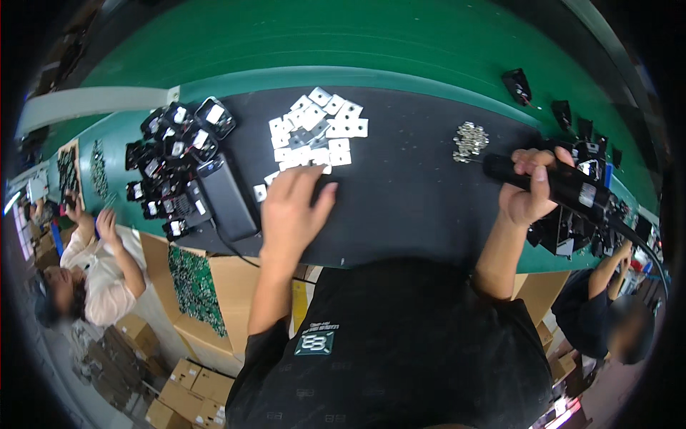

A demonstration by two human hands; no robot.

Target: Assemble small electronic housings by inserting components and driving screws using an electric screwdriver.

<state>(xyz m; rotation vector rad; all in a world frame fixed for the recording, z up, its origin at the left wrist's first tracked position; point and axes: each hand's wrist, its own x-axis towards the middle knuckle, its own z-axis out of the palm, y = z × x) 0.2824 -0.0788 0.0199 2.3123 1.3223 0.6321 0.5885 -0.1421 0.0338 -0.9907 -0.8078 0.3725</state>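
My right hand (pixel 529 187) is wrapped around a black electric screwdriver (pixel 572 191), whose cord runs off to the right. The tool lies nearly level, and its thin bit points left at a small heap of metal screws (pixel 470 141). My left hand (pixel 291 209) reaches over the near edge of a spread of white square plates (pixel 348 129), each with a dark hole. Its fingers stretch forward and the thumb stands apart; the fingertips partly cover the nearest plates. Left of that hand lies a black box-shaped device (pixel 227 196) with a cable.
Several black housings (pixel 175 146) cluster at the left of the black mat (pixel 400 207). More black parts (pixel 587 154) sit at the right, and some lie on the green belt (pixel 429 43). A cardboard box (pixel 236 293) of green circuit boards stands below. Co-workers sit at both sides.
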